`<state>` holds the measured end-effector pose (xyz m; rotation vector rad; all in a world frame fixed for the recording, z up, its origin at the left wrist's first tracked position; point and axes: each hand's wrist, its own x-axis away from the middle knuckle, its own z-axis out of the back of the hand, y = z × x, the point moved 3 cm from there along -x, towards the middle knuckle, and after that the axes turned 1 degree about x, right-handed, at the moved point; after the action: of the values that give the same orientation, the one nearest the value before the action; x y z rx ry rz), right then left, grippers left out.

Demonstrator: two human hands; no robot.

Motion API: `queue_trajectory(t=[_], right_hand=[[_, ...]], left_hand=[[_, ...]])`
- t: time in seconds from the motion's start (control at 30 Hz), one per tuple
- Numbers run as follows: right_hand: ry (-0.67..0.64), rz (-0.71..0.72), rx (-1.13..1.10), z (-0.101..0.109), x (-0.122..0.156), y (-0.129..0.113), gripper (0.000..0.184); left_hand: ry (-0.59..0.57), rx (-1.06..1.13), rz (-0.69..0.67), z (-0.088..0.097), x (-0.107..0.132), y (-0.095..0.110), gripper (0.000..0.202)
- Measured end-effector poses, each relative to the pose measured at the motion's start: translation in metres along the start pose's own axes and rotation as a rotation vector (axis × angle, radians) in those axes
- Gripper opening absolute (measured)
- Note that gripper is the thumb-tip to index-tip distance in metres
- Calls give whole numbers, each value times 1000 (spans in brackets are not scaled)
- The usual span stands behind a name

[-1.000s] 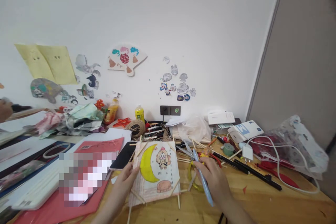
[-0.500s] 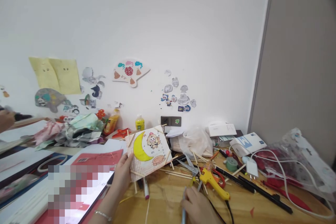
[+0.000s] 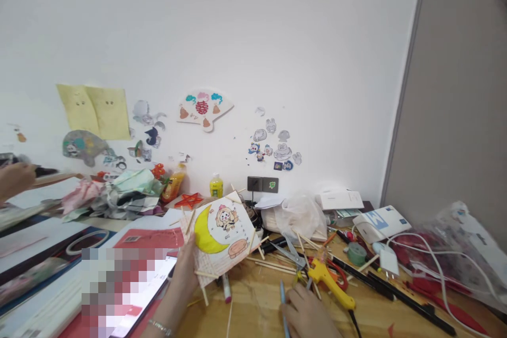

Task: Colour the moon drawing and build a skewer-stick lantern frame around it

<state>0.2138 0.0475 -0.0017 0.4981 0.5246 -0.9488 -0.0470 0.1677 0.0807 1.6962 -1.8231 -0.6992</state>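
Observation:
My left hand point(image 3: 186, 259) is closed on the left edge of a square paper drawing point(image 3: 222, 232) with wooden sticks across its corners. A yellow moon and a cartoon figure are drawn on it, and it is held tilted above the table. My right hand point(image 3: 307, 311) rests low on the table, fingers loosely apart. Along its fingertips lies a slim blue pen-like stick point(image 3: 283, 303). Just right of that hand is a yellow hot glue gun point(image 3: 332, 285), with scissors point(image 3: 292, 254) behind it. A capped marker point(image 3: 227, 290) lies below the drawing.
Loose wooden sticks point(image 3: 273, 266), black pens point(image 3: 380, 282) and green tape point(image 3: 357, 253) crowd the right side. A white cable point(image 3: 433, 274) loops there. Red folders and a phone point(image 3: 146, 296) lie left. Another person's hand point(image 3: 16, 179) shows at the far left. Bottles point(image 3: 216, 186) stand by the wall.
The drawing has tilted a little more and shifted slightly left and down. My right hand's fingers have loosened from around the blue stick. The view has turned slightly left.

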Motion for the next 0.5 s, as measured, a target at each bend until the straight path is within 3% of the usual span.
queue_trajectory(t=[0.17,0.33,0.4,0.5], right_hand=[[-22,-201,-286,14,-1,7,29],[93,-428,-880,18,-10,13,46],[97,-465,-999,21,-25,17,44],[199,-531,-975,35,-65,25,48]], left_hand=[[-80,65,99,0,8,4,65],[-91,-37,20,0,12,-2,69],[-115,-22,106,-2,14,-5,68],[-143,-48,207,-4,16,-4,69]])
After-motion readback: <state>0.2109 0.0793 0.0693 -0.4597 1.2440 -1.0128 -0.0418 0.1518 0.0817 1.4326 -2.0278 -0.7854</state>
